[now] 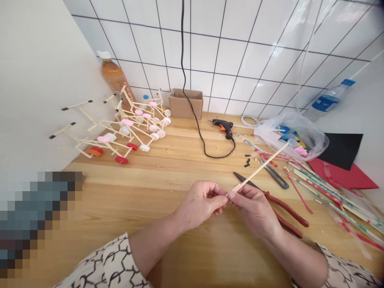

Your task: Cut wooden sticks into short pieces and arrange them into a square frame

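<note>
A pale wooden chopstick point(261, 167) slants up and to the right from between my hands. My left hand point(207, 200) is closed, its thumb and fingers pinching the lower end. My right hand point(252, 202) grips the stick just beside it, thumb on top, and the fingertips of both hands nearly touch. The very end of the stick is hidden by my fingers. Under and behind my right hand lie red-handled pliers point(289, 210), with the dark jaws pointing left. A grey utility knife point(274, 175) rests a little farther back.
Stick-built models with bottle-cap wheels point(127, 122) stand at left, near an orange drink bottle point(115, 78). Farther back are a cardboard box point(187, 104) and a corded glue gun point(223, 127). Right: a bag of caps point(318, 138), wrapped chopsticks point(336, 196), black sheet point(345, 150), red sheet point(348, 176).
</note>
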`<action>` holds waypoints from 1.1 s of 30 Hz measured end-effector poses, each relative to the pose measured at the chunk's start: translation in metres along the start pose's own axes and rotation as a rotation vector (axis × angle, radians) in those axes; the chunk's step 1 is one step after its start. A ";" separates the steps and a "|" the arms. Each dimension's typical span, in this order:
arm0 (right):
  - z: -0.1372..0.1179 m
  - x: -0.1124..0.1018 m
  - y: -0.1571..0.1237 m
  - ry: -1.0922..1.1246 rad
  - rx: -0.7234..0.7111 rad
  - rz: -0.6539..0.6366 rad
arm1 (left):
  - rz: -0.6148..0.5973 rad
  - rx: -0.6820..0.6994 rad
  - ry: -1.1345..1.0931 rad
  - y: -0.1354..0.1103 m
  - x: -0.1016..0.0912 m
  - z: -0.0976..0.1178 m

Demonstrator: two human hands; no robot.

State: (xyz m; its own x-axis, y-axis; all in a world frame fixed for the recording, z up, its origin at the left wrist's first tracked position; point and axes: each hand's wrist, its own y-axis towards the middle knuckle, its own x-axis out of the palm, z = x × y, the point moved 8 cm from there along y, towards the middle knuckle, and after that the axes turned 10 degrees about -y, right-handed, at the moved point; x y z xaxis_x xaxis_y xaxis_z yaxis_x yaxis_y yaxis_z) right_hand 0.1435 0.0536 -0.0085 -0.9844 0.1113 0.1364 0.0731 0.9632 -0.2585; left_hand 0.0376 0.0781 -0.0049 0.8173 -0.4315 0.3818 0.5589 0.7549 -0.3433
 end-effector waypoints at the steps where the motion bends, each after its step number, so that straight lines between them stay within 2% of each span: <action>1: -0.001 0.001 0.000 -0.009 -0.009 -0.018 | 0.003 0.001 0.004 -0.001 0.000 0.000; 5: -0.004 0.001 0.001 -0.052 -0.024 -0.061 | 0.002 0.018 0.019 -0.002 0.000 0.002; 11: -0.010 -0.019 0.007 -0.092 -0.070 0.050 | 0.017 0.020 0.074 0.000 -0.003 0.000; 23: -0.011 -0.026 0.011 -0.182 -0.109 0.046 | -0.015 -0.018 0.138 0.002 -0.002 -0.003; 28: -0.007 -0.021 0.010 -0.178 -0.105 0.018 | -0.010 0.034 0.096 0.003 -0.001 0.000; 33: -0.009 -0.005 0.004 -0.193 -0.114 -0.061 | -0.012 0.046 0.092 0.001 0.002 -0.002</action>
State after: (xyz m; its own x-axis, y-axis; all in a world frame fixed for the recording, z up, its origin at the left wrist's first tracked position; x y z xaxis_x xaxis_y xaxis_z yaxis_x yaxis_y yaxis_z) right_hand 0.1498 0.0589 -0.0009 -0.9991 0.0139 -0.0395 0.0195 0.9893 -0.1444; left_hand 0.0402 0.0764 -0.0062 0.8212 -0.4829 0.3042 0.5636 0.7701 -0.2990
